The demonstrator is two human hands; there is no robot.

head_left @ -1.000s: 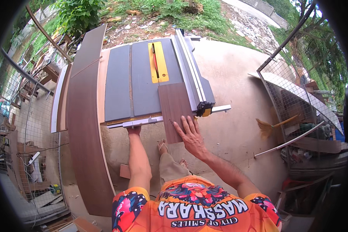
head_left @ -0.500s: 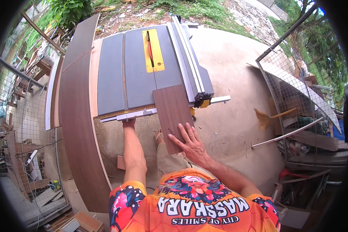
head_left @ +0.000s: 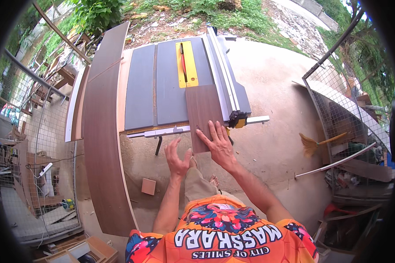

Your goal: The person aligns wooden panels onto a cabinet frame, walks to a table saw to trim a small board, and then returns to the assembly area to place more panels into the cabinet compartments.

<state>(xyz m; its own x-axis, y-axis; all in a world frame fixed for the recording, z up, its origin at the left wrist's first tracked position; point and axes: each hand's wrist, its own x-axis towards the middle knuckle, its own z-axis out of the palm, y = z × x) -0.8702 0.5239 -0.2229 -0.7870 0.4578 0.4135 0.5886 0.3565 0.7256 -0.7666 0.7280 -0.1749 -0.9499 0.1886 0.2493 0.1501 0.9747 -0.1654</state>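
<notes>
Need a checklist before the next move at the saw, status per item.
1. Right hand away from blade: ok, spread on the near end of the board.
2. Left hand away from blade: ok, off the board, nearer the person.
3. Board short of blade: ok.
4. Board flush to fence: cannot tell; alongside, but contact is unclear.
5. Blade covered: not ok, exposed in its yellow insert.
6. Blade stopped: cannot tell.

- Orange short-sleeved T-shirt (head_left: pixel 250 253) at lower centre of the frame
- Pink, red and blue floral print (head_left: pixel 224 215), above 2 lines of white block lettering (head_left: pixel 227 239), the larger 1 dark-edged
- 2 sleeves (head_left: pixel 300 232) patterned dark blue and pink, with white dots
- Beige trousers (head_left: pixel 199 186), centre
- Bare left hand (head_left: pixel 177 161) and right hand (head_left: pixel 220 145), mid-frame
</notes>
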